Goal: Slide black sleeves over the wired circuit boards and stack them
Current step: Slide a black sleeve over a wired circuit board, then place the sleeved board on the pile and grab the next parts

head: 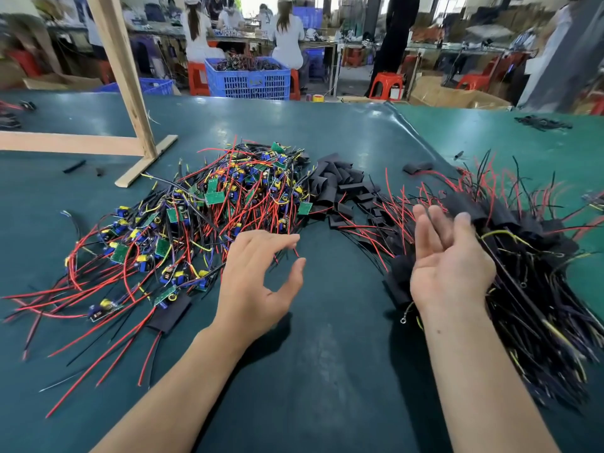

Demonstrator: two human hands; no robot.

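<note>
both hands empty. left hand (pixel 258 282) hovers over bench (pixel 327 371), fingers (pixel 277 240) loosely spread, tips just short of the heap of bare wired circuit boards (pixel 209 217); heap lies ahead-left of that hand, the nearer one. loose black sleeves (pixel 336 188) right of heap. right hand (pixel 451 266) palm-up, fingers straight, beside sleeved stack (pixel 539 266), farther right.

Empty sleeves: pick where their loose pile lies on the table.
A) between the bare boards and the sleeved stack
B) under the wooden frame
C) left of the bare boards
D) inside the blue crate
A: the empty sleeves lie heaped right of the bare boards and left of the sleeved stack, beyond the two hands.
</note>
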